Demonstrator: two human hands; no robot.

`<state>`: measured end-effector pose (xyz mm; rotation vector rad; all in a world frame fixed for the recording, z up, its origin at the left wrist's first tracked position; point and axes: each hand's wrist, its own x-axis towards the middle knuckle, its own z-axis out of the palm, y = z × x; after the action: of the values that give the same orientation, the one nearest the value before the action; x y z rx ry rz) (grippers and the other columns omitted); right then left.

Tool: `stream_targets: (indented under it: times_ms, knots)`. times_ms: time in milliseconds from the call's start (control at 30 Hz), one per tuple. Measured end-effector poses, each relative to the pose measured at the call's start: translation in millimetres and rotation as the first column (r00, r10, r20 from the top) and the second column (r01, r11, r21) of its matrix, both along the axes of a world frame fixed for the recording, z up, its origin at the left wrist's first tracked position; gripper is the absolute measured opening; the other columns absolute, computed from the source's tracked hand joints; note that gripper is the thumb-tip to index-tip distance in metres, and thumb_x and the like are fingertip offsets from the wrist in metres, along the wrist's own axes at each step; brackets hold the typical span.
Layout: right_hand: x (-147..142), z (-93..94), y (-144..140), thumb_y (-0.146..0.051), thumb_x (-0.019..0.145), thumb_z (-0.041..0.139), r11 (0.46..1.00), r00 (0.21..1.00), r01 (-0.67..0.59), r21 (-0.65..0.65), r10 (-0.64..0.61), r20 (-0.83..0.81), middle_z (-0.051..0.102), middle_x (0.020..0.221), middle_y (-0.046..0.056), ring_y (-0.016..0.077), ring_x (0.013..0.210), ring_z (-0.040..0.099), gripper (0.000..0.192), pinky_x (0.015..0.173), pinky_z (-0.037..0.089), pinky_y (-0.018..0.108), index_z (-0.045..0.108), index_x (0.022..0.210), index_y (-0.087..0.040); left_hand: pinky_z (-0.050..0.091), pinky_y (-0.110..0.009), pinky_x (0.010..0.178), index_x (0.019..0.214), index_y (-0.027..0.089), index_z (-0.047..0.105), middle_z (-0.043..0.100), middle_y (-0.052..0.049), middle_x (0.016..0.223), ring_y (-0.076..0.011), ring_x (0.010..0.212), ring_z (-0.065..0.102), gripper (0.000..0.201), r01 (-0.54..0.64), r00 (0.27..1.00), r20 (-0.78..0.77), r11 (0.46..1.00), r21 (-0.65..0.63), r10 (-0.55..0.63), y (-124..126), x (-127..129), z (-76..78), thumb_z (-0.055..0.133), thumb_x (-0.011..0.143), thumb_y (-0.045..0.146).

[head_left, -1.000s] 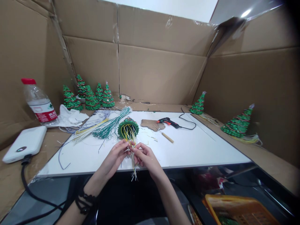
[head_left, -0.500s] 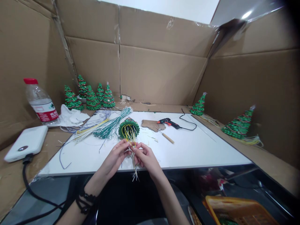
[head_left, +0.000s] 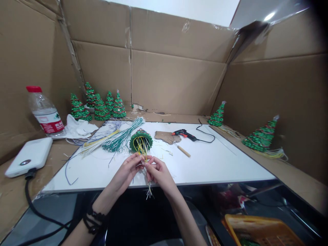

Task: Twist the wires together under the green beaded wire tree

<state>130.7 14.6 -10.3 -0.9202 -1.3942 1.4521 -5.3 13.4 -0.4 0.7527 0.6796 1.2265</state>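
The little green beaded tree with red dots (head_left: 140, 138) lies on its side on the white table top (head_left: 217, 160), with its open bottom turned to the person. A bunch of thin yellow and white wires (head_left: 144, 158) comes out of that bottom and runs down past the table edge. The left hand (head_left: 127, 169) and the right hand (head_left: 158, 172) meet over the wires, fingertips close together, and both pinch the bunch just below the tree.

The tree looks very light. The beads are likely hard and bumpy, so they should not slip much. The wires look thin and bendy, and they would kink if pulled hard. A good place to hold seems to be the bunch of wires close to the tree, where they sit tight together, or the round green base. The loose tips at the bottom fan out and would be hard to hold.

Next to the tree lies a bundle of green and white beaded wires (head_left: 120, 136). A black and orange glue gun (head_left: 184, 134) rests further back on the table top, apart from the hands. A group of finished small green trees (head_left: 98, 104) stands at the back left, near a clear plastic water bottle with a red cap (head_left: 44, 111)
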Motion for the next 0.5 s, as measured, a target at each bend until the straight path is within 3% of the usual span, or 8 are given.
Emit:
stream_targets:
  times_ms: [300,500]
  knots:
    - [1.5,-3.7,-0.8,-0.043,0.077,0.058,0.996,0.996,-0.085,0.016,0.084,0.015,0.055,0.046,-0.005,0.0067,0.039,0.043,0.030,0.042,0.028,0.017,0.044,0.070,-0.018,0.043,-0.022,0.070,0.073,0.015,0.062,0.063,-0.002,0.076,-0.0117,0.072,0.056,0.012,-0.005,0.999,-0.045,1.000,0.020,0.006,-2.9,0.9,1.8,0.070,0.069,0.023]
    - [2.4,-2.3,-2.0,-0.039,0.075,0.062,0.988,0.988,-0.153,0.014,0.154,-0.022,0.056,0.051,-0.005,0.0087,0.047,0.050,0.027,0.053,0.038,0.021,0.046,0.073,-0.018,0.042,-0.021,0.065,0.072,0.015,0.064,0.061,-0.002,0.074,-0.0110,0.069,0.052,0.012,-0.033,0.995,-0.093,0.998,0.055,0.038,-2.5,1.0,1.3,0.068,0.070,0.026]
